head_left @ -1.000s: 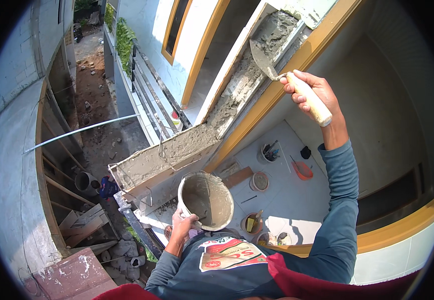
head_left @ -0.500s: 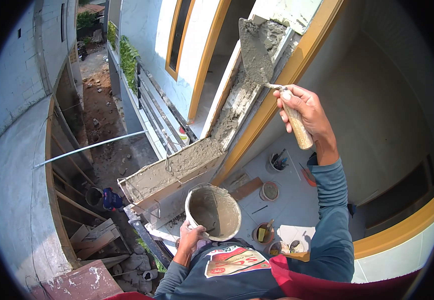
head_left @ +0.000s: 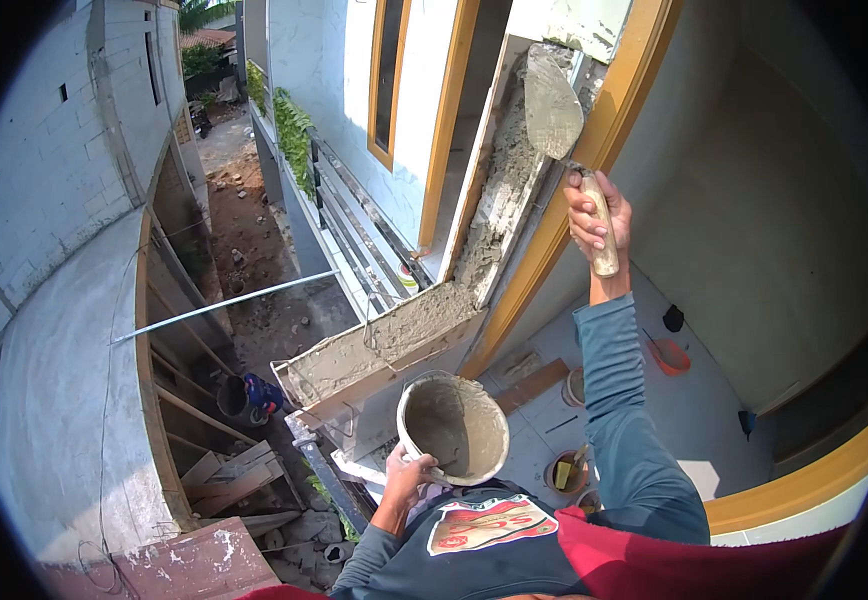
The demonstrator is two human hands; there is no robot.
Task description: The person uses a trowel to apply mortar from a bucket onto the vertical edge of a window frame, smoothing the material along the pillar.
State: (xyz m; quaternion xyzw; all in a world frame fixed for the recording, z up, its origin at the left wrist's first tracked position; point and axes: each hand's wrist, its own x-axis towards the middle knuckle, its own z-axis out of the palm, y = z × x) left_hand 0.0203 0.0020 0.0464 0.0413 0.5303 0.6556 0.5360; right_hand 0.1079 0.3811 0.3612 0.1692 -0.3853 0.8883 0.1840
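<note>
My right hand point(head_left: 596, 228) is closed round the wooden handle of a trowel point(head_left: 554, 104). The blade lies over the upper end of a narrow ledge edged with boards, where rough wet mortar point(head_left: 499, 195) is spread. I cannot tell whether the blade presses into the mortar. My left hand point(head_left: 407, 482) grips the rim of a pale bucket point(head_left: 494, 445) close to my body. Grey mortar coats the bucket's inside, and its wire handle rests at the far rim. From the nearer end of the ledge, a mortar-topped branch point(head_left: 374, 335) runs off to the left.
An orange-yellow frame point(head_left: 534, 285) borders the ledge on the right. A black railing point(head_left: 364, 225) stands at the left, above a deep drop to a dirt passage point(head_left: 244, 225) where a person point(head_left: 262, 393) is. Tool-filled pots point(head_left: 564, 472) stand on the tiled floor.
The trowel has turned in my right hand and now shows a lighter, cleaner blade face. My view has shifted a little to the left. My left hand keeps its hold on the bucket.
</note>
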